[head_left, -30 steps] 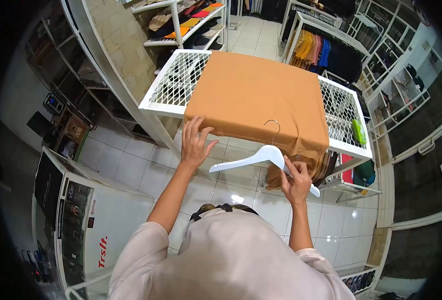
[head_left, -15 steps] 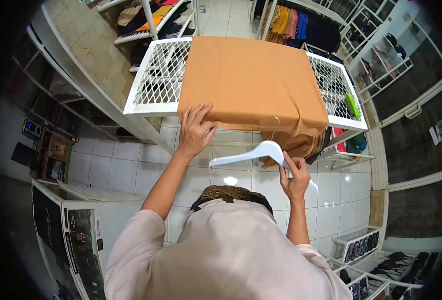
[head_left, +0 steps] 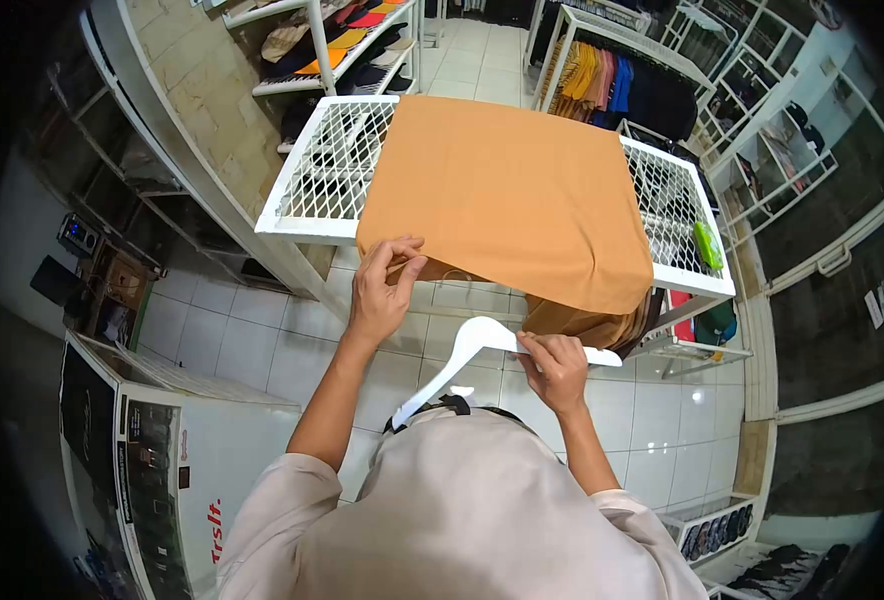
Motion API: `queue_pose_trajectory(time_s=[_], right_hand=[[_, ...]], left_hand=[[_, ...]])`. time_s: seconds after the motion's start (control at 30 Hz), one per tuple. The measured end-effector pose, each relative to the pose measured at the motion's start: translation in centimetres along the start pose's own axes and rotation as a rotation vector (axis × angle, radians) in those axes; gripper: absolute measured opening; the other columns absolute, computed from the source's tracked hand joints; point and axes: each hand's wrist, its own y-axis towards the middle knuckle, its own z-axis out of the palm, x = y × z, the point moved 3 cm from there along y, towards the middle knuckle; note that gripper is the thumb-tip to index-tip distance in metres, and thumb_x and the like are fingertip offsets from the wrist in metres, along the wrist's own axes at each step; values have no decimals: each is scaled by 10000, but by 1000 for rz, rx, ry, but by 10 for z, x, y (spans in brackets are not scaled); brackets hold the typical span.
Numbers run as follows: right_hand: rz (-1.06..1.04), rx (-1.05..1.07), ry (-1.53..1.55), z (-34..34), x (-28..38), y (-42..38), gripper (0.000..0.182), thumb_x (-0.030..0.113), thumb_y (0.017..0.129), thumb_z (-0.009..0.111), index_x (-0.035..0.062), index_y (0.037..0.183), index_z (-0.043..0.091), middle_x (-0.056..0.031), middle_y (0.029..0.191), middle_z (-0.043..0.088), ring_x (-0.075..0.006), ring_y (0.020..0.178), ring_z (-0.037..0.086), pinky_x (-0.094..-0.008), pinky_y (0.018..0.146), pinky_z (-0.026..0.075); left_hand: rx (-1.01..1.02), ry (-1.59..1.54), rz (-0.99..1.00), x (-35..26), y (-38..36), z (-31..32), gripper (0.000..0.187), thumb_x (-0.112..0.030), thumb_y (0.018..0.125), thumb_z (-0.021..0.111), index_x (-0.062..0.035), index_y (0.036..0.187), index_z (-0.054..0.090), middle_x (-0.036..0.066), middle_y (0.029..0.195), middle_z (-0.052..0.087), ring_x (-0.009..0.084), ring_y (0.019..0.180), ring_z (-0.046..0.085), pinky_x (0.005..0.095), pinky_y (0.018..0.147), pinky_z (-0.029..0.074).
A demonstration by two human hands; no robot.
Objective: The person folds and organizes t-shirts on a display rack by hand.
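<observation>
A plain orange-brown cloth (head_left: 507, 190) lies spread over the white mesh-top table (head_left: 307, 230), with its near edge hanging over the front. My left hand (head_left: 380, 290) is at the near left corner, its thumb and fingers closed on the cloth's edge. In front of my body, below that edge, my right hand (head_left: 557, 370) grips one arm of a white clothes hanger (head_left: 467, 350). The hanger's other arm slants down to the left, and its thin hook points up towards the cloth. More brown fabric (head_left: 582, 328) hangs under the table's right side.
A green packet (head_left: 707, 245) lies on the mesh at the right. Caps fill a shelf (head_left: 347, 65) behind on the left. Clothes hang on a rack (head_left: 602, 80) at the back. A white cabinet (head_left: 242, 470) stands at the lower left, and a glass door (head_left: 842, 340) is on the right.
My right hand has shifted left and slightly down, turning the hanger so its neck now points up left. My left fingers, earlier spread on the cloth, have drawn together at its edge.
</observation>
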Motion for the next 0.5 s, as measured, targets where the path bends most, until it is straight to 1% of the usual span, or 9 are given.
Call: queue_pose_trajectory(time_s=[0.03, 0.2, 0.27, 0.3, 0.37, 0.4, 0.43, 0.47, 0.5], right_hand=[[-17, 14, 3, 3, -2, 3, 400, 105, 739, 856, 108, 1125, 750, 5, 947, 705, -211, 811, 630, -364, 706, 461], [36, -40, -43, 7, -12, 24, 367, 121, 776, 852, 85, 1127, 752, -24, 950, 706, -249, 832, 618, -372, 717, 474], [161, -135, -84, -1, -21, 28, 355, 111, 779, 850, 71, 1118, 752, -47, 949, 701, -274, 823, 613, -387, 721, 483], [204, -147, -122, -8, -25, 29, 346, 108, 779, 852, 51, 1104, 747, -84, 945, 695, -302, 839, 618, -406, 735, 503], [257, -195, -148, -20, -36, 29, 349, 107, 776, 855, 52, 1102, 743, -101, 950, 689, -311, 849, 622, -413, 744, 513], [306, -241, -173, -26, -42, 30, 352, 106, 774, 857, 53, 1101, 739, -118, 955, 684, -320, 860, 625, -420, 752, 523], [366, -271, -190, -32, -48, 29, 373, 125, 774, 859, 77, 1121, 730, -141, 1010, 651, -332, 888, 638, -427, 765, 534], [362, -278, -192, -36, -53, 30, 373, 125, 774, 859, 77, 1121, 730, -141, 1010, 651, -332, 888, 638, -427, 765, 534], [439, -279, -242, -41, -60, 30, 377, 133, 779, 855, 92, 1131, 727, -141, 1039, 633, -332, 896, 644, -425, 766, 533]], left_hand=[[-16, 10, 6, -5, -1, -1, 145, -148, 976, 683, -14, 987, 626, 185, 1110, 735, 346, 1186, 661, 428, 961, 519], [11, 86, 11, -19, -5, -4, 136, -131, 979, 672, -7, 983, 616, 170, 1099, 743, 344, 1203, 650, 429, 976, 515], [22, 75, -13, -20, -8, -5, 135, -133, 982, 666, -8, 982, 614, 165, 1094, 747, 349, 1211, 645, 431, 994, 505], [32, 107, -1, -20, -10, -6, 132, -138, 986, 659, -14, 983, 615, 160, 1087, 751, 355, 1221, 637, 445, 1026, 481], [53, 232, 78, -20, -9, -8, 126, -150, 993, 645, -28, 983, 615, 153, 1083, 758, 371, 1242, 620, 492, 1109, 398], [51, 231, 84, -22, -8, -8, 126, -150, 993, 645, -28, 983, 615, 153, 1083, 758, 371, 1242, 620, 492, 1109, 398], [45, 228, 72, -24, -9, -8, 122, -146, 990, 646, -29, 983, 612, 151, 1085, 758, 373, 1242, 620, 505, 1117, 387], [40, 223, 60, -26, -9, -7, 118, -143, 987, 646, -30, 983, 610, 148, 1087, 758, 375, 1242, 620, 519, 1124, 376], [37, 211, 53, -24, -10, -6, 110, -139, 985, 641, -34, 988, 608, 145, 1081, 758, 377, 1246, 618, 528, 1132, 370]])
